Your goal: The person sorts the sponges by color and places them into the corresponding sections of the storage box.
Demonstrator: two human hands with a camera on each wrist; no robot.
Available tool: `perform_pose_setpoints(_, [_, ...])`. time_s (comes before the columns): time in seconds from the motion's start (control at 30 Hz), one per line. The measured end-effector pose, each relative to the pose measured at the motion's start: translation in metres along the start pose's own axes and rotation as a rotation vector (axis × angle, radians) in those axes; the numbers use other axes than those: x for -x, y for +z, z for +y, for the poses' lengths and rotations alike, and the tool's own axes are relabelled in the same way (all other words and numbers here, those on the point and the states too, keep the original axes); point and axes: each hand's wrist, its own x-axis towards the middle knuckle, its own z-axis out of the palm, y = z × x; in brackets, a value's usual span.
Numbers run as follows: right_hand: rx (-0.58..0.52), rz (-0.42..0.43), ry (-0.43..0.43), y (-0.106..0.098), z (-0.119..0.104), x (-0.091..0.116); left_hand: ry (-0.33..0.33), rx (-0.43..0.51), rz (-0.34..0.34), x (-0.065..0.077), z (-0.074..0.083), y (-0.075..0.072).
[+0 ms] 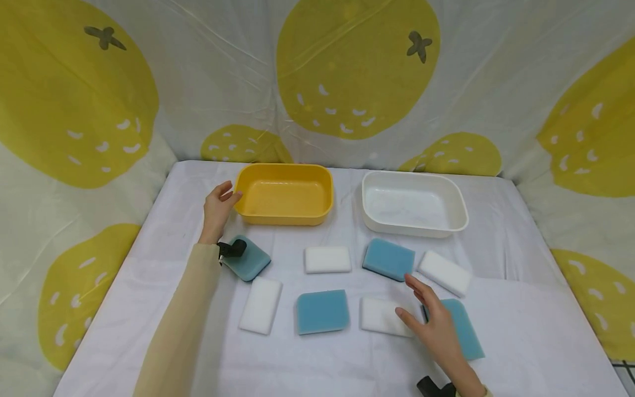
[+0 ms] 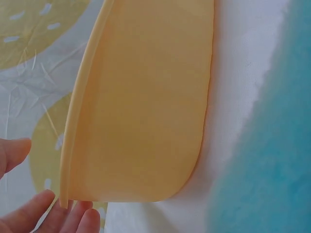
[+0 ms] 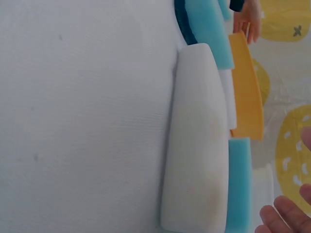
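Observation:
My left hand [image 1: 217, 210] is at the left end of a yellow plastic tub [image 1: 284, 220], fingertips right at its rim and thumb apart. Under that wrist lies a blue sponge [image 1: 253, 261], partly covered by the wrist strap. My right hand [image 1: 437, 332] hovers with spread fingers over the front right sponges and holds nothing. Its thumb overlaps a white sponge [image 1: 379, 315] in the head view, while another blue sponge [image 1: 465, 330] is partly hidden behind the hand. Just beyond the fingertips lies a third blue sponge [image 1: 389, 258]. The right wrist view shows a white sponge [image 3: 197, 145] up close.
A white tub [image 1: 416, 227] stands at the back right. Between the hands are a white sponge [image 1: 327, 259] and a blue sponge [image 1: 323, 312]. Another white sponge [image 1: 260, 306] lies by the left forearm, and one more white sponge [image 1: 445, 273] on the right. A lemon-print curtain [image 1: 223, 71] hangs behind.

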Motion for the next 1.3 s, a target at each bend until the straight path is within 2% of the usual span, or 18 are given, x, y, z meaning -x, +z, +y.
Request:
perform_pose_setpoints(0.2, [0.005, -0.02, 0.057, 0.006, 0.004, 0.01, -0.028, -0.003, -0.035, -0.004, -0.003, 0.001])
perform_pose_setpoints(0.47, [0.084, -0.012, 0.091, 0.011, 0.012, 0.02, -0.008, 0.048, -0.124, -0.01, -0.013, 0.001])
perform_pose_setpoints(0.73, [0.11, -0.03, 0.111, 0.016, 0.018, 0.028, -0.015, 0.09, -0.178, 0.001, -0.001, 0.001])
perform_pose_setpoints(1.0, [0.077, -0.074, 0.132, 0.016, 0.016, 0.028, 0.051, 0.033, -0.196, -0.006, -0.02, -0.001])
perform_pose_setpoints(1.13, [0.084, -0.086, 0.119, 0.016, 0.016, 0.029, 0.066, 0.058, -0.211, -0.007, -0.024, 0.0])
perform_pose_setpoints(1.3, [0.107, -0.097, 0.105, 0.016, 0.016, 0.028, 0.051, 0.102, -0.225, -0.007, -0.024, -0.001])
